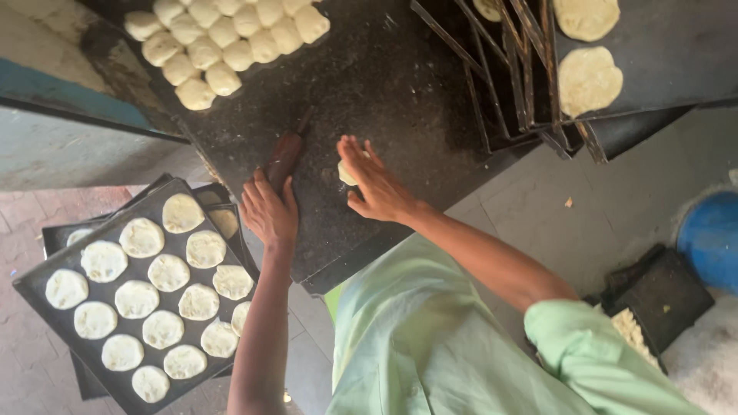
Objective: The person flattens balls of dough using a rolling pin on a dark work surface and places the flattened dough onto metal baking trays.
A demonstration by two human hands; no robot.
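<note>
The left hand [269, 209] is clenched round a wooden rolling pin [285, 157] near the dark surface's [384, 77] front edge; just beside it the right hand [374, 183], fingers spread flat, presses on a dough ball [346, 174].

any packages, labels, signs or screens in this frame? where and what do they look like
None in view: no package, label, sign or screen.
Nearest to a container: blue round tub, far right edge, partly cut off, unmarked.
Dark baking tray, lower left, holds flattened dough discs, unmarked.
</note>
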